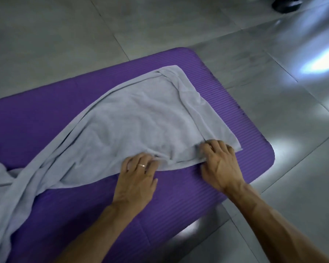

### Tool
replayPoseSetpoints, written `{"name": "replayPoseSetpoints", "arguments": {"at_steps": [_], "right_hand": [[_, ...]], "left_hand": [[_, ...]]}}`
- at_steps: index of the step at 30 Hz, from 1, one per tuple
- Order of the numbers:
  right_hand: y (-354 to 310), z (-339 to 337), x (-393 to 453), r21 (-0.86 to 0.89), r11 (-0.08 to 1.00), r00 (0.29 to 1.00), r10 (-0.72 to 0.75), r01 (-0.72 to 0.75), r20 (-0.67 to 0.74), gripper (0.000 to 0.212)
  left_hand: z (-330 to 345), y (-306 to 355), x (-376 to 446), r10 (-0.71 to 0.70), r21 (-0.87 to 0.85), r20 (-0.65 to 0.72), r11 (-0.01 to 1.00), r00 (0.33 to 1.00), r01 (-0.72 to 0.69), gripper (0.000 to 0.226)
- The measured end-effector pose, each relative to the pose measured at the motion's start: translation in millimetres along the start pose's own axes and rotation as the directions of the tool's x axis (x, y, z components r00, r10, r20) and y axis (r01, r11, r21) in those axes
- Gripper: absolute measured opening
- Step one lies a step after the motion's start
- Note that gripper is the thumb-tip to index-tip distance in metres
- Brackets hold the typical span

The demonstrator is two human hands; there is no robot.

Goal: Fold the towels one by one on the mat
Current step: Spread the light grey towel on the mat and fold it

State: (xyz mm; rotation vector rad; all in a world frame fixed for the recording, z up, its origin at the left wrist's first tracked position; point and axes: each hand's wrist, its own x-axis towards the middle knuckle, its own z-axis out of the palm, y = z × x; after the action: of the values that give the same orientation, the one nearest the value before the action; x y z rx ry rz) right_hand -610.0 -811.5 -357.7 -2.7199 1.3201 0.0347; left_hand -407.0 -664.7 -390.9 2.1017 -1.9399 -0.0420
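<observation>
Grey, glossy floor tiles (55, 35) are catching patches of glare beyond and to the right of the hands, and a ribbed purple foam mat (179, 202) is lying across them under both forearms. On the mat a pale grey terry towel (137, 118) is spreading away from the hands, its right part lying in a rough, wrinkled rectangle with a doubled strip along the edge just beyond the right hand, while its left part is trailing off in a twisted rope well to the left of the left hand and bunching at the edge of the view.

The left hand (139, 175), wearing a ring (142, 165), is resting palm down on the near hem, its fingers curling slightly into the cloth; whether it is actually pinching the hem I cannot tell. The right hand (220, 160) is sitting at the near right corner with its fingers bent and digging into the fabric, seemingly gathering a small pleat there.

The risks, as I judge them: the twisted tail to the left is likely to be dragging on any fold and pulling it crooked. The doubled strip near the right hand could be getting trapped inside, leaving a lumpy edge. The wrinkles between the hands may be setting into creases unless smoothed first.
</observation>
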Motion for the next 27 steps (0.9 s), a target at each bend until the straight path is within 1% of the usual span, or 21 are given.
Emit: {"name": "replayPoseSetpoints", "arguments": {"at_steps": [2,3,5,7,9,11,13,15,17,19,20,21,22,24,25,27], "right_hand": [[-45,5,-3,0.065,0.987,0.987,-0.144,0.148,-0.069,0.036],[-70,8,-5,0.082,0.971,0.973,-0.217,0.223,-0.076,0.033],[-114,16,-3,0.083,0.935,0.938,-0.340,0.344,-0.064,0.035],[-148,21,5,0.078,0.910,0.913,-0.403,0.407,-0.055,0.043],[-171,25,15,0.047,0.898,0.899,-0.438,0.438,-0.018,0.050],[-181,29,23,0.021,0.890,0.891,-0.455,0.455,-0.002,0.043],[-181,32,27,0.002,0.904,0.904,-0.428,0.428,-0.020,0.028],[-177,30,26,-0.034,0.914,0.913,-0.406,0.405,-0.032,0.022],[-176,17,21,-0.064,0.901,0.902,-0.426,0.430,0.065,0.020],[-177,2,15,-0.092,0.885,0.871,-0.424,0.457,0.247,0.024],[-178,-5,13,-0.104,0.876,0.850,-0.418,0.470,0.322,0.027],[-181,-10,13,-0.101,0.866,0.834,-0.430,0.489,0.346,0.028],[-187,-13,14,-0.062,0.861,0.829,-0.465,0.506,0.310,0.028],[-213,-14,22,0.103,0.848,0.832,-0.529,0.519,0.165,0.027],[-232,-10,28,0.173,0.828,0.823,-0.555,0.534,0.117,0.029],[-276,0,36,0.205,0.771,0.777,-0.626,0.603,0.068,0.043]], "left_hand": [[-11,-20,-30,-0.083,0.037,-0.039,0.996,0.996,0.084,0.053],[-17,-31,-45,-0.126,0.057,-0.045,0.990,0.991,0.128,0.055],[-30,-55,-71,-0.226,0.112,-0.027,0.967,0.974,0.227,0.058],[-38,-79,-86,-0.323,0.187,-0.008,0.929,0.947,0.318,0.063],[-41,-101,-90,-0.364,0.232,-0.008,0.905,0.931,0.356,0.063],[-40,-115,-85,-0.332,0.227,-0.005,0.918,0.943,0.324,0.050],[-41,-123,-78,-0.301,0.219,-0.014,0.929,0.953,0.297,0.037],[-44,-122,-75,-0.302,0.195,-0.019,0.934,0.953,0.299,0.030],[-48,-114,-82,-0.252,0.136,-0.031,0.958,0.967,0.254,0.018],[-52,-104,-99,-0.151,0.061,-0.011,0.987,0.988,0.151,0.014],[-57,-100,-108,-0.119,0.024,-0.006,0.993,0.993,0.119,0.019],[-62,-99,-119,-0.125,-0.005,-0.011,0.992,0.992,0.124,0.029],[-67,-101,-129,-0.167,-0.010,-0.025,0.986,0.986,0.167,0.043],[-76,-110,-152,-0.312,0.052,-0.047,0.948,0.949,0.314,0.064],[-81,-115,-165,-0.391,0.091,-0.058,0.914,0.919,0.395,0.070],[-87,-123,-195,-0.533,0.134,-0.066,0.833,0.844,0.537,0.081]]}}
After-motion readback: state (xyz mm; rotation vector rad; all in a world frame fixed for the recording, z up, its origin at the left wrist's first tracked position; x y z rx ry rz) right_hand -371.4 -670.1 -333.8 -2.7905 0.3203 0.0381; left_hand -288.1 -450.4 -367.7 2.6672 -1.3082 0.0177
